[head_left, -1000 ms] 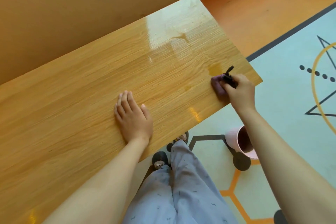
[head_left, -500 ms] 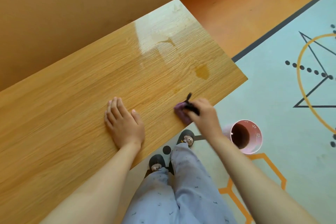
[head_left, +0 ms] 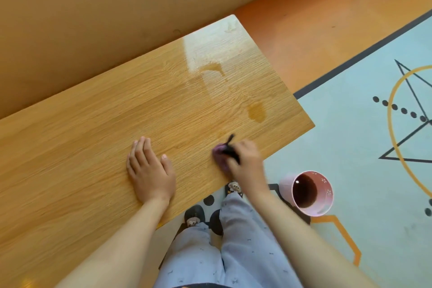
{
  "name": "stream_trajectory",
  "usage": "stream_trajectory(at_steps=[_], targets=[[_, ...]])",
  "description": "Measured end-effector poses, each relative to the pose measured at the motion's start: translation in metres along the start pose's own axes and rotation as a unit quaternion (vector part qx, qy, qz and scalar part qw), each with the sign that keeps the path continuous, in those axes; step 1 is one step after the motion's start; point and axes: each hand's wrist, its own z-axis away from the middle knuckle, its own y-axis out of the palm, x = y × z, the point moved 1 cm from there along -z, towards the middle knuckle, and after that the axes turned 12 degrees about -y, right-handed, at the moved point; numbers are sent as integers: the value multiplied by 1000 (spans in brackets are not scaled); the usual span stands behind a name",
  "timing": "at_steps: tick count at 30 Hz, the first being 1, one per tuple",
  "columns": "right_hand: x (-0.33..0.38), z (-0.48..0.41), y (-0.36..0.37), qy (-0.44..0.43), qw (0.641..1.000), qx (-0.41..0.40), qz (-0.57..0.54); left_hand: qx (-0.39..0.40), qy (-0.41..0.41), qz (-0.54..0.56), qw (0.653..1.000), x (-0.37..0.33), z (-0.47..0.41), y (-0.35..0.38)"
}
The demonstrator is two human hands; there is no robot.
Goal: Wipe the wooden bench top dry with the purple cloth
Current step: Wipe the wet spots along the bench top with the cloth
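Note:
The wooden bench top [head_left: 93, 128] runs from lower left to upper right. My right hand [head_left: 247, 161] grips a bunched purple cloth [head_left: 219, 154] with a black strap and presses it on the wood near the front edge. My left hand [head_left: 149, 168] lies flat on the bench, fingers straight, a little left of the cloth. A wet patch [head_left: 256, 112] darkens the wood near the right end. Another wet patch [head_left: 212, 68] sits farther back in the glare.
A pink cup [head_left: 306, 192] stands on the patterned floor mat [head_left: 364, 124] just right of my right arm. A tan wall [head_left: 93, 7] backs the bench. My legs [head_left: 224, 245] and slippers are below the front edge.
My right hand has dragged the cloth from the bench's right end leftward along the front edge toward my left hand. The left hand has stayed flat in place.

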Motion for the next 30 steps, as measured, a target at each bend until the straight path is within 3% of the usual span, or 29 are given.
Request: stream_trajectory(at_steps=[4,11,14,17,20,25,27,30], targets=[[32,-14,31,-94,993,66,-30,0,-7,-4,1000,-1,-1,0],[-76,-68,-57,61,992,-98,50,7,-15,-11,1000,-1,1,1],[-98,-71,-80,107,984,-120,81,7,-15,-10,1000,-1,1,1],[-74,-64,-58,71,991,-90,71,10,-17,-4,1000,-1,1,0],[-21,-56,-9,-23,999,-18,24,10,-21,-3,1000,-2,0,-1],[36,-62,36,-178,977,108,-49,9,-23,-9,1000,-3,1,-2],[17,-73,21,-172,979,94,-59,12,-24,-11,1000,-3,0,-2],[-40,-96,-23,-85,996,6,-5,17,-28,-12,999,-4,1,-1]])
